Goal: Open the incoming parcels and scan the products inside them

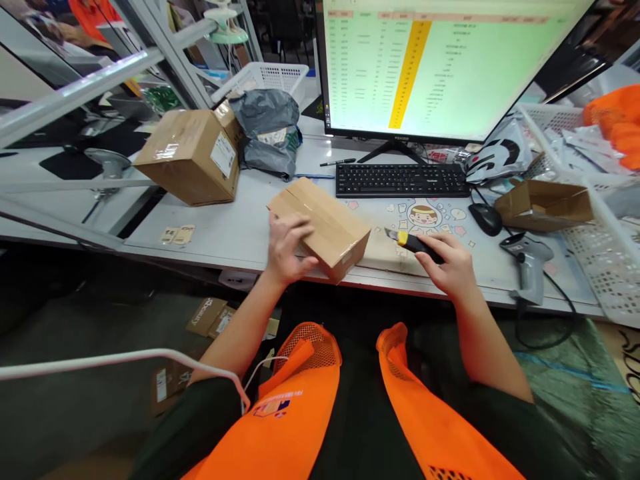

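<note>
A closed brown cardboard box (pixel 325 223) lies at an angle near the desk's front edge. My left hand (pixel 287 250) is at its left side, fingers curled over the edge and the thumb apart, holding the box. To the right of the box, my right hand (pixel 447 263) is closed round the dark handle of a utility knife (pixel 413 243) with a yellow collar. Its blade is out and points left toward the box, apart from it. The underside of the box is hidden.
Behind the box are a keyboard (pixel 400 181), a pen (pixel 337 162) and a monitor (pixel 430 67). A larger carton (pixel 193 157) and a grey plastic parcel (pixel 270 127) stand left. At right are a mouse (pixel 485 219), a small open box (pixel 545 203) and a barcode scanner (pixel 530 267).
</note>
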{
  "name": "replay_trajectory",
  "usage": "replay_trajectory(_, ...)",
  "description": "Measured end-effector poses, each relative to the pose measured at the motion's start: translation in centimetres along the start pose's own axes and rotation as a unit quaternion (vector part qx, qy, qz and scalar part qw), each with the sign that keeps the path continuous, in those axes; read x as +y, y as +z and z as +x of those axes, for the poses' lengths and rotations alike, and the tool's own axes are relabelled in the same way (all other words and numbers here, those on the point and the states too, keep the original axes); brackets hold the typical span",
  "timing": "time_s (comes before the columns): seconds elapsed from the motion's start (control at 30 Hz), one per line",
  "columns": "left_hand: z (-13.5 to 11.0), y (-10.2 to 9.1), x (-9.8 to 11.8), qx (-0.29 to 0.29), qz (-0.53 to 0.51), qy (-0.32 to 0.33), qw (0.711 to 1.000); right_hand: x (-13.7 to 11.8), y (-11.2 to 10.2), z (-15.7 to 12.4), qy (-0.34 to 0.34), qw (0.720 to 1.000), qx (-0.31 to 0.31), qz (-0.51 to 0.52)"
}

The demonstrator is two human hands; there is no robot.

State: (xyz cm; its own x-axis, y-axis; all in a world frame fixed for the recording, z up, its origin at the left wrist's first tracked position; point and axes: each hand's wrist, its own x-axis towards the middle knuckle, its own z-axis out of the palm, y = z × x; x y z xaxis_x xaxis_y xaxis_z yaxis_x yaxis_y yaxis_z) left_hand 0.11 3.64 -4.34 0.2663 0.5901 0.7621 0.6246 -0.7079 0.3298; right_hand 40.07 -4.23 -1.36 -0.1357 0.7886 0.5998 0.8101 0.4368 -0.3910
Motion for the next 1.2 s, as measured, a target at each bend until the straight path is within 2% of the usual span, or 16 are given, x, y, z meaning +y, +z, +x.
replay_trajectory(0.1, 1.4, -2.0, -2.8, -0.021, -0.014, -0.058, 0.998, -1.7, -1.4, -0.5, 0.018, 1.000, 0.021, 0.013)
replay_trajectory(0.17, 1.8, -2.5, -2.6, -0.038, -0.008, -0.082, 0.996, -3.9, -2.3, -0.1, 0.013, 1.000, 0.019, 0.005)
replay_trajectory(0.27, 0.9, -1.7, 1.5, -0.019, 0.052, -0.082, 0.995, -7.9, -3.0, 1.5, -0.016, 0.999, -0.020, -0.023)
replay_trajectory(0.37, -0.7, 0.0, 6.7, 0.011, 0.058, 0.006, 0.998, -10.6, -2.9, 3.1, -0.039, 0.993, -0.076, -0.086)
replay_trajectory(0.43, -1.2, 1.2, 8.8, 0.023, 0.032, 0.047, 0.998, -11.2, -2.7, 3.8, -0.049, 0.986, -0.099, -0.123)
replay_trajectory(0.5, -1.2, 2.0, 9.3, 0.027, 0.023, 0.048, 0.998, -11.3, -2.6, 4.2, -0.052, 0.981, -0.116, -0.146)
replay_trajectory(0.57, -0.9, 2.5, 9.0, 0.033, 0.030, 0.050, 0.998, -11.3, -2.6, 4.5, -0.048, 0.976, -0.132, -0.165)
replay_trajectory(0.67, -0.5, 2.6, 8.3, 0.047, 0.032, 0.071, 0.996, -11.8, -2.7, 5.0, -0.043, 0.970, -0.145, -0.192)
replay_trajectory(0.77, -0.5, 2.6, 8.1, 0.040, 0.038, 0.061, 0.997, -12.7, -2.8, 5.8, -0.042, 0.964, -0.162, -0.207)
replay_trajectory(0.87, -0.7, 2.7, 8.1, 0.029, 0.031, 0.049, 0.998, -13.3, -3.1, 6.8, -0.024, 0.962, -0.183, -0.200)
replay_trajectory(0.97, -0.7, 2.8, 7.8, 0.038, 0.011, 0.053, 0.998, -13.4, -4.1, 7.0, 0.004, 0.971, -0.168, -0.168)
replay_trajectory(1.1, -0.6, 3.1, 7.3, 0.057, -0.022, 0.065, 0.996, -11.3, -7.4, 5.3, 0.038, 0.967, -0.145, -0.208)
replay_trajectory(1.2, -0.9, 3.3, 7.2, 0.051, -0.019, 0.050, 0.997, -6.7, -10.7, 2.6, 0.093, 0.947, -0.117, -0.285)
